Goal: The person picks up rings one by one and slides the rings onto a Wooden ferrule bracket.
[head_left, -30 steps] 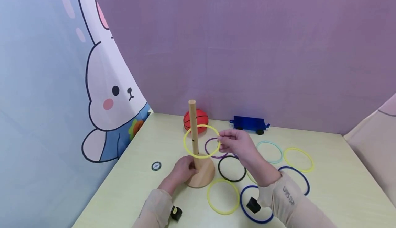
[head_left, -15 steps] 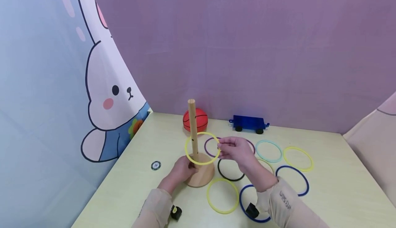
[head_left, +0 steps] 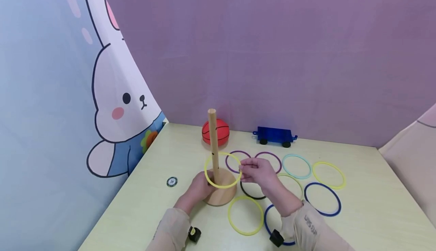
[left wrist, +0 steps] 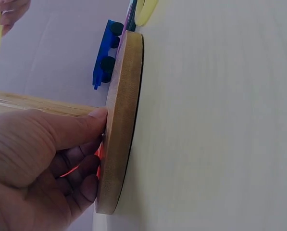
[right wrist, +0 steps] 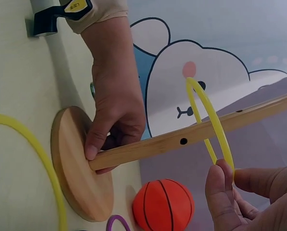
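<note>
A wooden post (head_left: 213, 137) rises upright from a round wooden base (head_left: 226, 196) on the table. My left hand (head_left: 198, 186) holds the post's foot, thumb and curled fingers right at the base top, as the left wrist view shows of the base edge (left wrist: 121, 125). Around the post, partway down, hangs a yellow ring (right wrist: 212, 113), tilted and above the base. The thumb and fingertips of my right hand (head_left: 260, 172) pinch its right side. In the right wrist view the post passes through the ring.
Several rings lie to the right, among them a turquoise ring (head_left: 310, 167), a blue ring (head_left: 340, 203) and a near yellow ring (head_left: 248, 234). Behind stand a red ball (head_left: 221, 133) and a blue wheeled cart (head_left: 275, 134). A round chip (head_left: 172, 181) lies left.
My right hand has lowered the yellow ring along the post, from about mid-height toward the base. The left hand has stayed at the post's foot.
</note>
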`<state>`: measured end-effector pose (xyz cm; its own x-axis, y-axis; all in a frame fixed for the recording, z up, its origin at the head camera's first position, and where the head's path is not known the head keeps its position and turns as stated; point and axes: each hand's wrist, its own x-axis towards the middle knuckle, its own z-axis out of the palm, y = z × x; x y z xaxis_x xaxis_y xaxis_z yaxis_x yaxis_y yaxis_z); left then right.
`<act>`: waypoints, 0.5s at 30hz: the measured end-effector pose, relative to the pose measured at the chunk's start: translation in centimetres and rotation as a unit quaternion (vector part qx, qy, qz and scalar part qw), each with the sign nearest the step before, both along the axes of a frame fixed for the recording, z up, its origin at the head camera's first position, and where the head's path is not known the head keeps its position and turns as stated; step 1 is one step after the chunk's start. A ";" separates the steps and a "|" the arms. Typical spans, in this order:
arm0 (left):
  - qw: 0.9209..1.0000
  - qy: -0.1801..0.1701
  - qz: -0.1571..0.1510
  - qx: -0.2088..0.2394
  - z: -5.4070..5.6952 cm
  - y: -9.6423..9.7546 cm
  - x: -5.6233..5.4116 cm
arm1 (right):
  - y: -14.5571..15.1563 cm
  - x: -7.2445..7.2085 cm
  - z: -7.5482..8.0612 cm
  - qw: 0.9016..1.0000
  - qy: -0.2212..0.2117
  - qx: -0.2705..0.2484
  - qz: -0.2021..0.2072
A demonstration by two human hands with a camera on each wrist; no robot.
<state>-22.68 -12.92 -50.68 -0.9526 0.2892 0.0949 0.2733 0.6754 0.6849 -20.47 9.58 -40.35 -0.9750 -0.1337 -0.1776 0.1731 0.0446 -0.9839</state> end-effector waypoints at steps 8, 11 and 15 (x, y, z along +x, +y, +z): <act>1.000 0.003 -0.009 -0.020 0.0 -0.1 0.0 | -0.1 0.0 -1.2 1.000 -0.012 0.013 -0.001; 1.000 0.004 -0.018 -0.016 0.4 -0.5 0.2 | -0.1 -0.2 -1.8 1.000 -0.013 0.012 -0.001; 0.999 -0.032 -0.001 -0.013 0.9 -1.2 0.8 | -0.2 -0.3 -2.6 1.000 -0.017 0.012 -0.002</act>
<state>-21.86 -14.09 -49.78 -0.9561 0.2920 0.0264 0.2305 0.6931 0.6830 -20.81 9.40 -42.92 -0.9689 -0.1243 -0.2140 0.2069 0.0673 -0.9760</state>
